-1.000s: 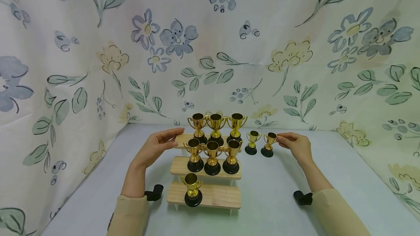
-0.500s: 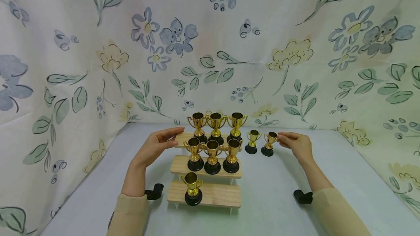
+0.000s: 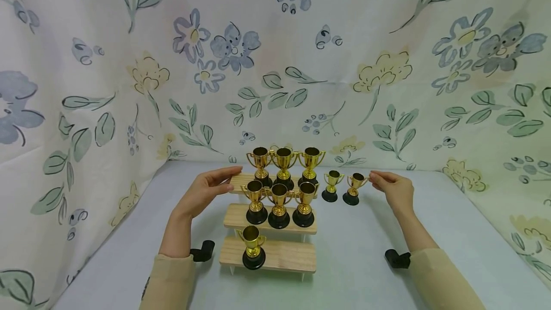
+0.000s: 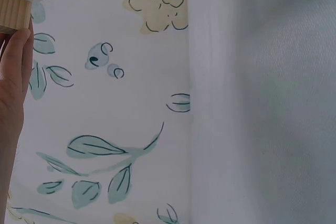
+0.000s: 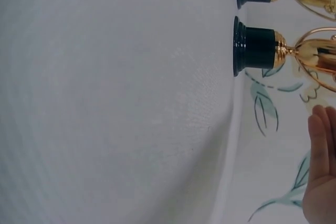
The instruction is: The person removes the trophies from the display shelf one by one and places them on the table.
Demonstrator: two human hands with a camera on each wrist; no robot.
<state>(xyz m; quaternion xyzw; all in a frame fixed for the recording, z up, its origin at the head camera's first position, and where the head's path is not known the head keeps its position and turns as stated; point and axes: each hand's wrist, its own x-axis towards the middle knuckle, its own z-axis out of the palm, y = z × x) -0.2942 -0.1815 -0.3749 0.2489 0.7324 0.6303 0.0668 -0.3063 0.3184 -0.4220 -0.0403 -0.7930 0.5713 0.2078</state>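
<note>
At the left end of the top tier of a three-tier wooden display stand (image 3: 281, 255), my left hand (image 3: 200, 197) holds the board's edge between thumb and fingers. The wrist view shows those fingers against the wooden end (image 4: 16, 11). My right hand (image 3: 395, 194) is just to the right of a coppery gold trophy (image 3: 355, 186) standing upright on the table. A small gap separates its straight fingers (image 5: 319, 145) from that trophy's handle. Left of this trophy stands a yellower gold trophy (image 3: 331, 187), also upright on a black base.
Three trophies (image 3: 283, 164) line the top tier and three more (image 3: 279, 204) the middle one. A single trophy (image 3: 252, 248) stands toward the left of the bottom tier. Behind the white table (image 3: 357, 257) hangs a floral cloth (image 3: 275, 51).
My right hand has let go of the coppery trophy's handle and drawn slightly to the right. The left hand stays in place at the stand.
</note>
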